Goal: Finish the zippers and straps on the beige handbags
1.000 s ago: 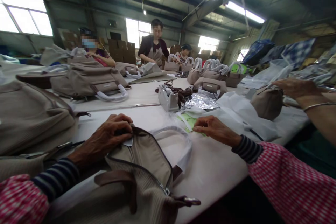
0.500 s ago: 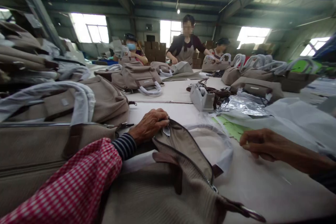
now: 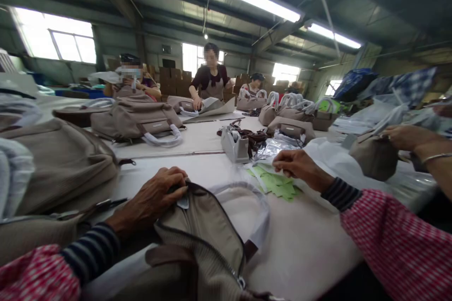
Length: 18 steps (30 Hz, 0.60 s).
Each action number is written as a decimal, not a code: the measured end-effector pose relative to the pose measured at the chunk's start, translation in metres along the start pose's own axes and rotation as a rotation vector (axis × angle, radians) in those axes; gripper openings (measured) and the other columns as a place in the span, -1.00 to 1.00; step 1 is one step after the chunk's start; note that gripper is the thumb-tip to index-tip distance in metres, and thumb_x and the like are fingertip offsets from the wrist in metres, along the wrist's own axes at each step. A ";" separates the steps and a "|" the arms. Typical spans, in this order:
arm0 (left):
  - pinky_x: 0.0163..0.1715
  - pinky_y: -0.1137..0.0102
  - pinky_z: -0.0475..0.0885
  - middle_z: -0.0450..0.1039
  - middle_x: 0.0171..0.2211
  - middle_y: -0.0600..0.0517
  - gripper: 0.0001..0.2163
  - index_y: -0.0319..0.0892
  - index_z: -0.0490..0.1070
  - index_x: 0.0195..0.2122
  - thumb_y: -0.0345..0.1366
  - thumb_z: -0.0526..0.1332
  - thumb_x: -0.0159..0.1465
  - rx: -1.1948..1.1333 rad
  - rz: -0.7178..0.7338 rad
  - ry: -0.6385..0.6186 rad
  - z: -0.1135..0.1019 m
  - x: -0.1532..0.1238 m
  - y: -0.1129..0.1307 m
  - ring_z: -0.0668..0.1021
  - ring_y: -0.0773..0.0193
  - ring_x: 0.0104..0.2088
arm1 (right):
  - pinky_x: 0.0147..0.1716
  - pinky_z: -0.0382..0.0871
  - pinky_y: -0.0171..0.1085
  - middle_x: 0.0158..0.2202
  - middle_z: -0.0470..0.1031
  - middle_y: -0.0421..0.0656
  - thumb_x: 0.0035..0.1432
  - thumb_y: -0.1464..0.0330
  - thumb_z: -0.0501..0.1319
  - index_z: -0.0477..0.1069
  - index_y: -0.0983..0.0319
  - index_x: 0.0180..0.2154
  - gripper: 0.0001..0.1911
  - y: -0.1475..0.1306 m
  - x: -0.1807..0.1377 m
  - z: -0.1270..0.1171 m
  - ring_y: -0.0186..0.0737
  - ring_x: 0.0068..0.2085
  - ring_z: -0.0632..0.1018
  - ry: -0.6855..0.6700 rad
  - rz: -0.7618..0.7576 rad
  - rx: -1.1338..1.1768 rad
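Note:
A taupe handbag point(image 3: 190, 249) lies in front of me with its zipped top unfastened and its beige lining showing. At the far end of the opening, my left hand point(image 3: 155, 195) pinches the bag's rim beside a small pale tag point(image 3: 183, 201). The bag's handle point(image 3: 261, 207), wrapped in clear plastic, rests on the table to the right. My right hand point(image 3: 298, 167) hovers over jagged green paper pieces point(image 3: 277, 183), its fingers closed together. What those fingers hold, if anything, is too small to make out.
A grey tape dispenser point(image 3: 235, 143) stands beyond the green pieces, with brown straps point(image 3: 256, 136) beside it. More taupe bags point(image 3: 141, 113) lie around the white table point(image 3: 296, 240). At right, another person's hand point(image 3: 406, 138) holds a taupe bag point(image 3: 376, 153). Several people work across the table.
My view has swung to the right. My right hand has moved inward and forward, over the green pieces. My left hand stays on the bag's rim. Another person's hand with a bag now shows at right.

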State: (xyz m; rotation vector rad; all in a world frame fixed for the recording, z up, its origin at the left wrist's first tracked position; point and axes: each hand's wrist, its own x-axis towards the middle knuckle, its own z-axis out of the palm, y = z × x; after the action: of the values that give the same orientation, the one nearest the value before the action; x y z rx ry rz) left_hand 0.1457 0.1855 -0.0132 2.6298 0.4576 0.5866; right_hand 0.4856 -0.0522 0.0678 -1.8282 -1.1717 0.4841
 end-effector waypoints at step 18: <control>0.00 0.27 0.45 0.53 0.00 0.01 -0.73 -0.06 0.44 -0.37 -0.07 0.12 0.41 -0.012 -0.045 0.053 0.010 -0.011 -0.006 0.49 0.08 -0.01 | -0.03 0.55 -0.05 0.06 0.51 0.00 0.38 0.22 0.28 0.46 0.29 0.08 -0.64 0.050 0.215 0.031 -0.10 -0.02 0.59 0.151 0.085 -0.693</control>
State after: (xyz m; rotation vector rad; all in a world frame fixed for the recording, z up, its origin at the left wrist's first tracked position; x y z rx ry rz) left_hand 0.1398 0.1831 -0.0273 2.5903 0.5264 0.6437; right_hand 0.5925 0.1407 0.0378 -2.4559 -1.2508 -0.0377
